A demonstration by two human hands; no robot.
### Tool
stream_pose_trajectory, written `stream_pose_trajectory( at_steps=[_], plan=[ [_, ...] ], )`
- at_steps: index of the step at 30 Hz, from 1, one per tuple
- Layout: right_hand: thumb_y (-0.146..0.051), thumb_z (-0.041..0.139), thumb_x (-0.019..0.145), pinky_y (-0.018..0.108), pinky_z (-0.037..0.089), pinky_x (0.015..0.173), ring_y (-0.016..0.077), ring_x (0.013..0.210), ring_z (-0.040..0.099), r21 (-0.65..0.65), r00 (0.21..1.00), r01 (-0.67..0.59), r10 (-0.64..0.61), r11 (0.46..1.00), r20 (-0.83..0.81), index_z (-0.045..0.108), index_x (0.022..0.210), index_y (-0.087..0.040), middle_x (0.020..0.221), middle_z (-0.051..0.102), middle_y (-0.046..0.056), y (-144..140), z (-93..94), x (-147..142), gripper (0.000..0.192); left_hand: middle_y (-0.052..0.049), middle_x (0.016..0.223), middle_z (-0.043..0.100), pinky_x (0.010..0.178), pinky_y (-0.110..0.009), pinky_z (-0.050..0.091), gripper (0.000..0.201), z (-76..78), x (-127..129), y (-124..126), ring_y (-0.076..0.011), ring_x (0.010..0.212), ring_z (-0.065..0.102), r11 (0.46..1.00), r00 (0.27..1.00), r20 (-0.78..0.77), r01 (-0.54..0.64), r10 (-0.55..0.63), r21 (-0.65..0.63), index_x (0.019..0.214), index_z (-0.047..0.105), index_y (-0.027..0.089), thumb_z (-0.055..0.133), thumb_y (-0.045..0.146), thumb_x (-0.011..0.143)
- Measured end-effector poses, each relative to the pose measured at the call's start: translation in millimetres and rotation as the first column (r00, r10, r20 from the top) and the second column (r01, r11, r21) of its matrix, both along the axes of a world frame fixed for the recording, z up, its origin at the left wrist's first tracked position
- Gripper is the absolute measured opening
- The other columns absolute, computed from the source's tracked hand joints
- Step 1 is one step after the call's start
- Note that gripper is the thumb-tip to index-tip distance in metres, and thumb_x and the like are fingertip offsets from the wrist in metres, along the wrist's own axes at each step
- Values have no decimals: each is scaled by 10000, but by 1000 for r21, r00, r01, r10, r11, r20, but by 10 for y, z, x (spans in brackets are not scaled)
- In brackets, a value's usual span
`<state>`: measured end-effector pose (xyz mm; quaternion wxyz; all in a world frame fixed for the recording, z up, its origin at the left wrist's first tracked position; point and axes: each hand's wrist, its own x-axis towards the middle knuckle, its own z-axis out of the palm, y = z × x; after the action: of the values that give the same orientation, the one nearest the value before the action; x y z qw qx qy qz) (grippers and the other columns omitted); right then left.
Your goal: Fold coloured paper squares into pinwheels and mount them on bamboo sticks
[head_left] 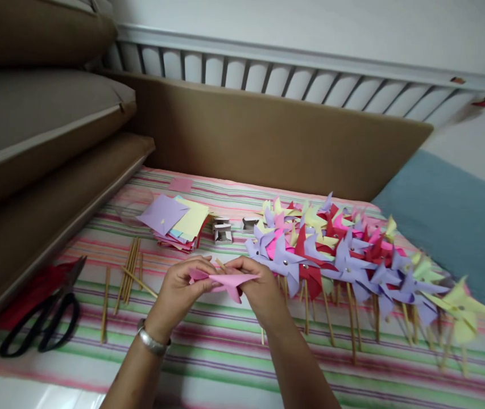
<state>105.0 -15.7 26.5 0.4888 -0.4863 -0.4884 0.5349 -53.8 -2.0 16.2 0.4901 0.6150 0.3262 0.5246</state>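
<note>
A pink paper pinwheel (230, 283) is held between both hands above the striped cloth. My left hand (186, 284), with a silver bracelet at the wrist, pinches its left side. My right hand (256, 284) has its fingers closed at the right side. A wooden stick (220, 263) shows its tip just behind the pinwheel; whether it is joined to the paper I cannot tell. To the right of my hands lie many finished pinwheels (310, 255) in purple, red, pink and yellow, on sticks. Several loose wooden sticks (130, 272) lie to the left.
A stack of coloured paper squares (174, 218) and small open boxes (222, 232) sit behind my hands. Black-handled scissors (46, 318) lie at the left by red material (29, 298). Large cushions (46, 125) rise on the left; a brown panel (259, 133) stands at the back.
</note>
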Motion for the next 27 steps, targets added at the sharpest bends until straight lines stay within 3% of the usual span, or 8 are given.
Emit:
stream_pose_trajectory(
  at_steps=[5,12,16,27],
  plan=[
    [-178,565,727,204,354,479,77,479,449,81,999,-10,6,997,48,665,728,-177,550,562,-39,-23,30,-23,100,-22,724,695,966,-414,384,25,39,-50,-33,-174,749,627,991,997,-24,-68,71,114,726,700,204,698,228,721],
    [-101,541,653,235,408,556,125,595,519,209,985,-6,-30,978,170,701,717,-205,626,596,-13,-29,89,-106,201,-16,742,700,955,-411,409,54,26,-166,-45,-167,758,622,968,987,-12,-152,157,198,747,706,227,695,183,718],
    [-119,569,663,262,440,623,156,671,567,259,983,-23,-25,966,183,702,710,-209,659,619,2,-26,93,-145,167,-12,735,697,967,-410,403,68,26,-191,-49,-160,741,623,962,984,-11,-169,175,216,746,709,229,689,170,719],
    [-188,626,720,273,450,660,170,724,586,256,976,-24,-33,966,216,702,723,-209,712,636,16,-15,59,-154,80,-11,749,704,974,-408,399,69,38,-199,-53,-159,746,634,961,984,-31,-164,175,221,753,709,225,686,168,724]
  ],
)
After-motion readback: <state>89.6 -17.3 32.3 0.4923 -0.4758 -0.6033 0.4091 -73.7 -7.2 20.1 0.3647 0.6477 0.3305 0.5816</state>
